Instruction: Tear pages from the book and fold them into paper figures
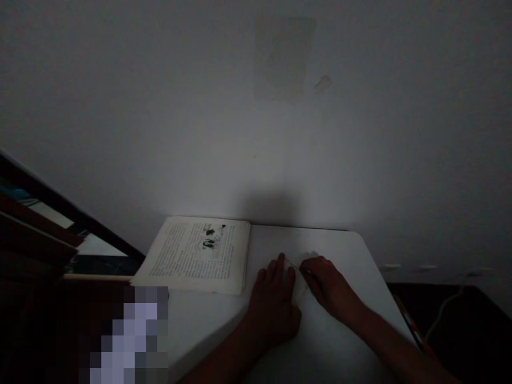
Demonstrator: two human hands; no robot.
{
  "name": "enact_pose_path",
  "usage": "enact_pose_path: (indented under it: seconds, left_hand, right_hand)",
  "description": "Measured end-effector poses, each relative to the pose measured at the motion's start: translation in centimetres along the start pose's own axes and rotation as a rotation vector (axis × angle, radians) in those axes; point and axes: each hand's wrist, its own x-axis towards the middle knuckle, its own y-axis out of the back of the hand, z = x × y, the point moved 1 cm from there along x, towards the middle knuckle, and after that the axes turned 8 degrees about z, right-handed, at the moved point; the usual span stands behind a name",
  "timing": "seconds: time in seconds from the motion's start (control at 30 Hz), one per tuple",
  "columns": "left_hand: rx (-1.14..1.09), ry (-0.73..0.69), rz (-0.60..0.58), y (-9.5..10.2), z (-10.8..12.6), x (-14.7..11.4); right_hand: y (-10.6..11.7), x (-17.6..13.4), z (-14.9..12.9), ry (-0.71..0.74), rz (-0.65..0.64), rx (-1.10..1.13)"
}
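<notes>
Palm down on the white tabletop, my left hand [274, 301] has its fingers stretched out and lies partly over a small pale, paper-like piece [300, 290]. My right hand [326, 282] is just to the right, with thumb and fingers pinched together at the upper right edge of that piece. Dim light and the fingers hide much of it, and its exact shape cannot be made out. To the left of my hands lies a book [196, 253], its page of printed text and a black-and-white picture facing up.
The small white table [332, 242] stands against a grey-white wall [200, 133] with a faded square patch. A dark slanted rail [72, 208] is at the left. A pale cable [444, 304] hangs at the right. The lower left is blurred by large pixels.
</notes>
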Motion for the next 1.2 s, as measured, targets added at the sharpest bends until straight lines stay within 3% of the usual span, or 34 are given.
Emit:
enact_pose_path:
  seconds: [0.2, 0.6, 0.73, 0.87, 1.0, 1.2]
  left_hand:
    - [-0.023, 0.0, 0.001, 0.2, 0.0, 0.0]
    - [-0.045, 0.022, 0.038, 0.8, 0.3, 0.1]
    - [-0.044, 0.019, 0.042, 0.8, 0.2, 0.0]
    - [-0.05, 0.009, 0.037, 0.5, -0.1, -0.2]
    - [-0.043, 0.021, 0.052, 0.5, -0.2, -0.2]
    - [-0.032, -0.002, 0.06, 0.7, 0.0, -0.2]
  right_hand:
    - [-0.8, 2.1, 0.7, -0.162, 0.002, 0.015]
    - [-3.2, 5.6, 1.0, -0.245, 0.012, -0.008]
    - [-3.1, 6.3, 1.0, -0.264, 0.01, 0.031]
    - [-1.4, 5.1, 1.6, -0.283, 0.002, 0.07]
    - [0.3, 1.8, 2.6, -0.33, -0.002, 0.183]
    - [0.3, -1.3, 3.1, -0.333, 0.074, 0.156]
